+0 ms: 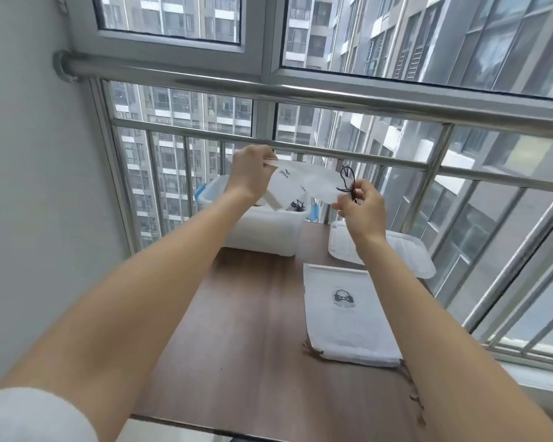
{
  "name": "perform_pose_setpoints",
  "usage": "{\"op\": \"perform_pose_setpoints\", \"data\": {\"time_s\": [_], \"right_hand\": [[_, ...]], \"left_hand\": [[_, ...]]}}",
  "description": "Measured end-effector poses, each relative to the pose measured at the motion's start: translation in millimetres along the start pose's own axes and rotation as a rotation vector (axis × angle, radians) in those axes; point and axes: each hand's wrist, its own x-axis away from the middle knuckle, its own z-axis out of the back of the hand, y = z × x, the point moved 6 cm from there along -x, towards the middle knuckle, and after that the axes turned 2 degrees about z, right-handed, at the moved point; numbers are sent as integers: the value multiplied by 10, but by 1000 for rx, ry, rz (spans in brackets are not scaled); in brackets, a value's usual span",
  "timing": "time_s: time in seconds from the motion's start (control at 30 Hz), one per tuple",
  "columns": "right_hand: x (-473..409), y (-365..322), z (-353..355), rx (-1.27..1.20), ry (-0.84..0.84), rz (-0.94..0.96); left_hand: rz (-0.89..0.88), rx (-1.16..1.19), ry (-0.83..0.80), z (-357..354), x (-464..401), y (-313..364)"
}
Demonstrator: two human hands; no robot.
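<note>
Pouch, white cloth with a small printed mark, held up in the air over the far end of the table, just above the open white bin. Pinched at its left edge by the left hand, thumb and fingers closed on the cloth. At its right edge, the black cord gripped between the fingertips of the right hand.

Seemingly drawing the cord to close the mouth. For a good result: hold the left pinch firm as an anchor, pull the cord slowly to the right in line with the mouth, for even gathering and no tangle.

Metal railing just beyond the hands, so little room to the far side. Bin rim directly below, lid near on the right, second pouch flat at the near right. Bare wood showing at the near left, probably the best place for lowering.
</note>
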Motion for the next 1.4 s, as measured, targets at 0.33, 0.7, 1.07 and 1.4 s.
{"op": "perform_pose_setpoints", "data": {"time_s": [0.33, 0.7, 1.07, 1.4], "right_hand": [[-834, 336, -1088, 120, -136, 90], [-1163, 896, -1627, 373, -281, -58], [-1196, 1008, -1779, 1071, -478, 23], [-1239, 1113, -1919, 1096, -854, -91]], "left_hand": [[-33, -266, 38, -73, -869, -757], [52, -823, -297, -723, -794, -1484], [256, -921, -663, -926, -735, -1543], [449, -606, -653, -1106, -793, -1711]]}}
